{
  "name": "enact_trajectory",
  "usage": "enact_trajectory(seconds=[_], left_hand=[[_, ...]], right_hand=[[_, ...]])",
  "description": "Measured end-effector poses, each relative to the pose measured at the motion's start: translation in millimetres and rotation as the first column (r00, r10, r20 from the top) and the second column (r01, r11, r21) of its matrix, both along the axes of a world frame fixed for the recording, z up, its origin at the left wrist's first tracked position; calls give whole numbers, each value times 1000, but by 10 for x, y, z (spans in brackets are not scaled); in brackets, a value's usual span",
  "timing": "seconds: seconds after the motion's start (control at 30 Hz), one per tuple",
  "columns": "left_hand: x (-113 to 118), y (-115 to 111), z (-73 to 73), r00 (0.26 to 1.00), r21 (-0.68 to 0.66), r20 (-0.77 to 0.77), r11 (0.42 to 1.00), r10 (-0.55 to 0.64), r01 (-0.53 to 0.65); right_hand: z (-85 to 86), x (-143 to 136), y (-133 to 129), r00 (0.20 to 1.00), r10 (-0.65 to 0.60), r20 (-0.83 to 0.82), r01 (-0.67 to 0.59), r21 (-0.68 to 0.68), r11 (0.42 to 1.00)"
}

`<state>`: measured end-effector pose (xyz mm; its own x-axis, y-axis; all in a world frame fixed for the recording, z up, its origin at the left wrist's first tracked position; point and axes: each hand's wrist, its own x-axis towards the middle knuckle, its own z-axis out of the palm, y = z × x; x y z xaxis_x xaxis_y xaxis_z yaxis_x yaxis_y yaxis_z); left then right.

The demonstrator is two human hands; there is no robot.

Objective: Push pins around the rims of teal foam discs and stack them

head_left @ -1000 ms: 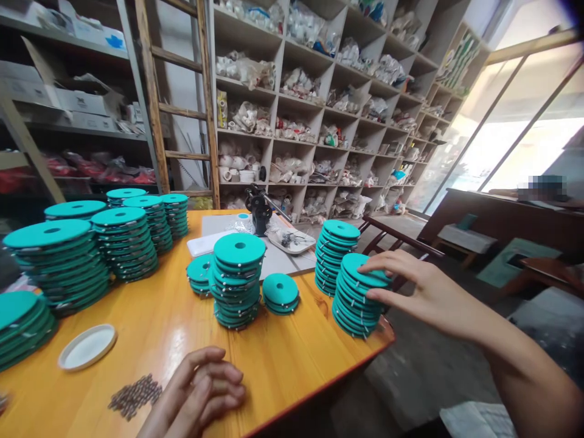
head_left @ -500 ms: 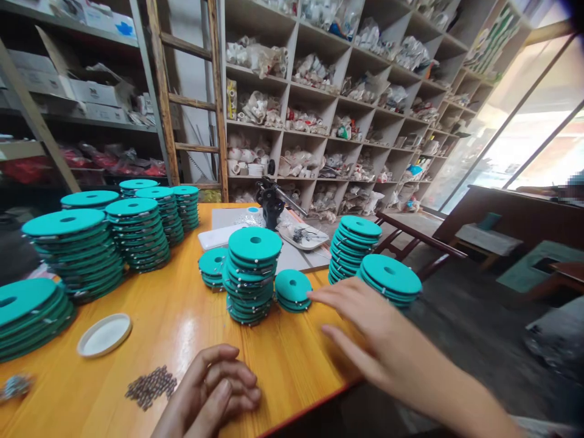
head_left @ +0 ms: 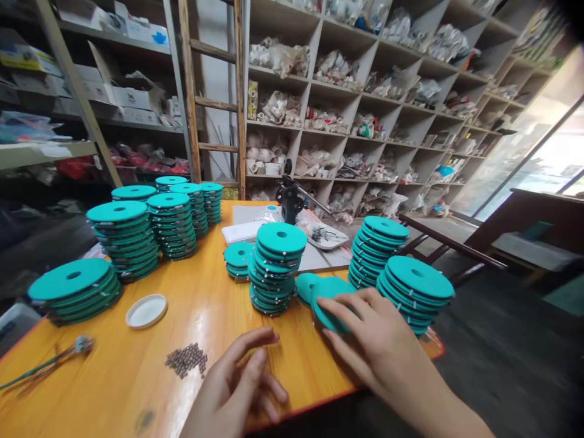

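My right hand grips a teal disc, which is tilted beside a low teal stack. Nothing is in my left hand, whose fingers are apart and slightly curled above the wooden table's front edge. A tall stack of teal discs stands beyond my left hand. To the right of my right hand are a wide teal stack and, behind it, a narrower one. Small brown beads lie in a heap left of my left hand.
More teal stacks fill the table's left side. A white lid lies near them, with a wire-like bundle at the far left. Behind are a black device, a white dish and shelves.
My right hand has taken hold of a teal disc. The fingers of my left hand have spread. The view has shifted left, so the table's things appear further right.
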<state>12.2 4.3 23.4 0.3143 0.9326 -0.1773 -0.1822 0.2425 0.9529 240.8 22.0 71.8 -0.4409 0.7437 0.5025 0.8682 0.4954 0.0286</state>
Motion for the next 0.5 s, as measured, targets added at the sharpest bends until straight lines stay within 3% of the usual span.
enact_trajectory(seconds=[0.13,0.23,0.3,0.4,0.5], left_hand=[[171,-55,70,998,-51,-12,997,-60,59],[188,-131,88,991,-84,-47,989,-125,121],[91,-187,83,991,-69,-104,995,-78,71],[-172,-263,69,950,121,-308,992,54,-17],[-426,-316,67,821,393,-531,919,211,18]], right_hand=[[1,-170,-316,994,112,9,-112,194,975],[-35,-265,-381,987,161,21,-161,229,960],[-81,-318,-375,983,184,1,-180,213,960],[-171,-410,-354,973,203,-108,-193,100,976],[-258,-512,-357,955,210,-210,-223,-44,974]])
